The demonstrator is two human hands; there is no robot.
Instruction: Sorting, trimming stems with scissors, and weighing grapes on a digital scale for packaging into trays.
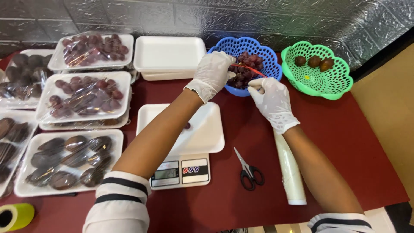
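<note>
Landmark: scale (pixel 180 171), front centre.
- Black-handled scissors (pixel 249 169) just right of scale, film roll (pixel 290 168) beyond them; both within reach.
- White foam tray (pixel 202 133) on scale, nearly bare, placed for weighing.
- Left of scale: wrapped trays of dark fruit (pixel 69 162).
- Beyond scale: blue basket (pixel 252 47) holds grapes (pixel 245 71).
- Left hand (pixel 213 73), gloved, fingers closed on red-handled snips (pixel 246 68) over grapes.
- Right hand (pixel 271 97), gloved, fingers pinched at bunch; what it grips, cannot tell.
- Green basket (pixel 332 86) further right.
</note>
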